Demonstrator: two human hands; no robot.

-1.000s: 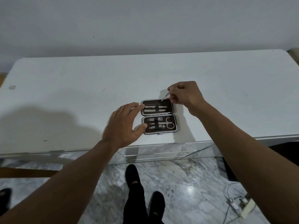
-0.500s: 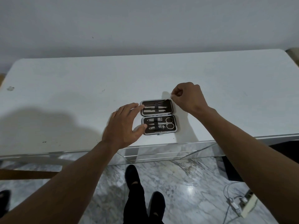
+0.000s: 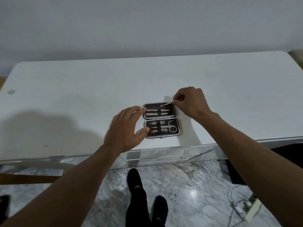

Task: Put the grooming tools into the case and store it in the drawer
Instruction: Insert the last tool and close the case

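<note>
A white bench (image 3: 65,112) stands against a plain grey wall (image 3: 147,30), above a marble floor (image 3: 188,185). The case (image 3: 173,134) lies opened flat on it, its two dark-lined halves one behind the other. The near half carries scissors (image 3: 170,126) and clippers; the far half holds two slim tools under an elastic strap (image 3: 158,110).

The left hand (image 3: 124,128) rests just left of the case, fingers spread and relaxed. Its index tip touches the far half's left rim and its thumb tip sits against the near half's left end. I judge this is meant to keep the light case from sliding while a tool is pushed in from the right.

The right hand (image 3: 190,102) hovers at the case's far right corner, fingers curled. Thumb and forefinger pinch the end of a thin metal tool (image 3: 166,104), which slants down toward the strap. Gripping the very end probably leaves the tip free to thread underneath. Both forearms reach forward, converging on the case.

The case is not yet closed. The mirrored front (image 3: 164,157) below it may be the drawer.
</note>
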